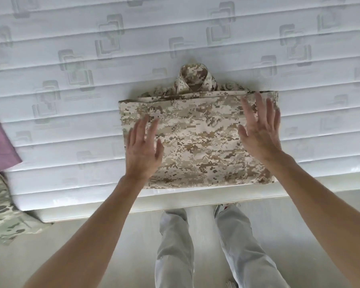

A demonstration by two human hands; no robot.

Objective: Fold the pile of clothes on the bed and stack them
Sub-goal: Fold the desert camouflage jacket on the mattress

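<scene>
A tan digital-camouflage shirt (197,134) lies folded into a rectangle near the front edge of the white mattress (92,59), its collar sticking out at the far side. My left hand (142,148) hovers over the shirt's left edge with fingers straight and spread. Over the shirt's right part, my right hand (260,129) is spread flat too, fingertips near the top fold. Whether either palm touches the cloth is unclear. Neither hand holds anything.
A pink cloth (0,140) lies at the left edge of the mattress. A green camouflage garment (2,217) hangs over the bed's front left corner. My legs in light trousers (175,246) stand on the pale floor against the bed.
</scene>
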